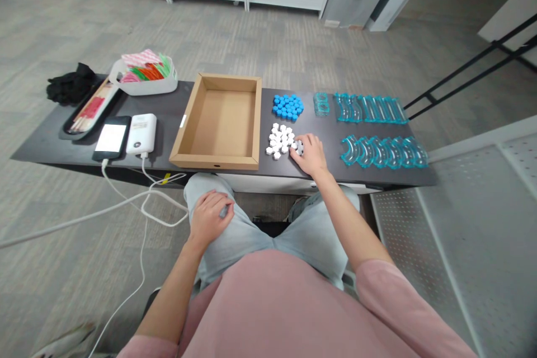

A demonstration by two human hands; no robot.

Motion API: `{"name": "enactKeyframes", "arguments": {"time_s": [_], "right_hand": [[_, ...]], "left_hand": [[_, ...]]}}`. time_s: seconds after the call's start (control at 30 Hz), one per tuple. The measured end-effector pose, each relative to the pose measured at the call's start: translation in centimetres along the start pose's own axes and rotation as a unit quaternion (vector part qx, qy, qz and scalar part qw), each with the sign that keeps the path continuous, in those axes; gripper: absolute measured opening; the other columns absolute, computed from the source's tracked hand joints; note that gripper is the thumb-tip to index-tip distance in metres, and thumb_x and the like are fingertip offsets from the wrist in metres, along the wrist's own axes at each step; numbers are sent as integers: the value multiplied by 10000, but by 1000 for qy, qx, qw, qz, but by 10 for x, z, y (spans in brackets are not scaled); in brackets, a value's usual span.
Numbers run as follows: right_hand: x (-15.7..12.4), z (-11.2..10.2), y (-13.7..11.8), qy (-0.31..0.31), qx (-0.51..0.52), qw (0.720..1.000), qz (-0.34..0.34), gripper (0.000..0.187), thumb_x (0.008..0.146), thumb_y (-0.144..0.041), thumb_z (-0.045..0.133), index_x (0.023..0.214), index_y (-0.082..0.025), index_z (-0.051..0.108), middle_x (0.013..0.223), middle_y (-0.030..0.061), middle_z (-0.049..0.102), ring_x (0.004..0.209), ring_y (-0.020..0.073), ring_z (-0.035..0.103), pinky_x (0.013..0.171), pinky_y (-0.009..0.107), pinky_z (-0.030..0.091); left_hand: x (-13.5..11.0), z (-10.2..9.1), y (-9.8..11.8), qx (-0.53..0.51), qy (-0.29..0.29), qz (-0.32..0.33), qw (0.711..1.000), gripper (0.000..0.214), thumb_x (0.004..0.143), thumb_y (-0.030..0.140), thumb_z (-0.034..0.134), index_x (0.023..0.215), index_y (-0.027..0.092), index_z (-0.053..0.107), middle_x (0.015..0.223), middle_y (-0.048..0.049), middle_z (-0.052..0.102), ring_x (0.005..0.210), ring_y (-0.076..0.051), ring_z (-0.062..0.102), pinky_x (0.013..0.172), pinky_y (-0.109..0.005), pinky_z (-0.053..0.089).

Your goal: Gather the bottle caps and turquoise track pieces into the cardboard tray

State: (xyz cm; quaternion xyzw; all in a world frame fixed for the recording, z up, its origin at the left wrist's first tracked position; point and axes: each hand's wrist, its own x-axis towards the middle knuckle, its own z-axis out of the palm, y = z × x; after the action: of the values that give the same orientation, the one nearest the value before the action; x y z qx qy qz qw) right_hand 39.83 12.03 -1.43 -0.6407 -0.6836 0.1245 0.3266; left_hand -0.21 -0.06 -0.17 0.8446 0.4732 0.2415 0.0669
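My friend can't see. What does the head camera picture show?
A seated person's right hand touches a pile of white hexagon pieces on a dark table; the left hand rests on their knee. Nearby sit blue hexagon pieces and an empty cardboard box.

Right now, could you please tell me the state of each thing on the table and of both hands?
Cardboard box: open, empty.
White hexagon pieces: loose cluster, flat on the table.
Blue hexagon pieces: separate cluster, untouched.
Clear blue curved pieces: two overlapping rows.
Phone: screen lit, cable plugged in.
Power bank: cable plugged in.
White tray: filled with coloured items.
Right hand: fingers on the white pieces.
Left hand: resting on the thigh, holding nothing.
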Motion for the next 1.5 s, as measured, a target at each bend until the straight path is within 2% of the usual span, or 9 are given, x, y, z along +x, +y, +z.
{"name": "enactKeyframes", "arguments": {"time_s": [0.3,0.6,0.73,0.83,0.93,1.1,1.2,1.33,1.5], "right_hand": [[7,-5,10,-13,-76,997,-14,133,1037,-401,714,1092,-298,775,1259,162,769,1143,373,614,1001,535,550],[18,-11,30,70,-17,997,4,64,959,-438,706,943,-376,715,1143,151,798,1080,378,652,1041,573,550],[34,-19,24,106,-1,994,21,125,951,-443,672,966,-338,737,1112,161,779,1038,366,706,1019,567,591],[56,-15,-1,121,-4,993,-15,143,976,-409,690,1022,-297,765,1121,143,763,1081,369,733,1050,566,618],[82,6,-50,82,15,992,-97,140,1040,-387,706,1103,-298,793,1179,125,774,1167,374,732,1126,566,614],[113,71,-147,-92,34,973,-208,209,1104,-378,740,1251,-277,848,1345,136,792,1305,384,721,1201,557,576],[121,96,-175,-177,24,958,-223,273,1120,-406,797,1357,-283,855,1425,133,808,1387,401,719,1231,580,562],[120,83,-157,-127,66,963,-227,285,1179,-469,745,1377,-291,848,1440,133,822,1414,380,740,1257,574,567],[80,6,-77,-8,67,981,-181,323,1190,-546,666,1271,-290,845,1344,144,855,1356,368,782,1246,585,591]], "left_hand": [[1,-2,0,-9,-10,-4,1000,352,1042,83,647,985,363,852,1040,-7,931,1070,-275,909,1154,-533,702],[2,-3,1,-7,-11,-11,1000,368,1004,67,659,970,375,857,1047,16,932,1055,-253,898,1160,-508,707],[1,-3,0,-9,-14,-9,1000,352,1034,80,623,977,360,829,1041,12,929,1053,-239,892,1164,-482,697],[1,-2,0,-15,-11,-15,1000,333,1055,97,622,971,351,820,1046,7,929,1043,-237,889,1168,-490,699],[2,-2,0,-19,-10,-20,1000,327,1070,110,629,962,353,820,1033,4,924,1031,-237,888,1163,-495,706],[2,-4,1,-32,-22,-34,999,358,1081,113,610,978,368,838,1052,-9,928,1075,-258,894,1189,-521,706],[1,-4,0,-40,-22,-40,998,365,1077,116,601,986,368,849,1051,-15,925,1082,-259,893,1207,-525,701],[0,-1,-3,-49,-19,-39,998,327,1073,154,626,975,371,850,1038,-13,921,1068,-265,893,1198,-528,701],[0,1,-5,-55,-21,-35,998,316,1024,141,662,963,379,860,1042,-10,927,1052,-278,892,1176,-537,706]]}}
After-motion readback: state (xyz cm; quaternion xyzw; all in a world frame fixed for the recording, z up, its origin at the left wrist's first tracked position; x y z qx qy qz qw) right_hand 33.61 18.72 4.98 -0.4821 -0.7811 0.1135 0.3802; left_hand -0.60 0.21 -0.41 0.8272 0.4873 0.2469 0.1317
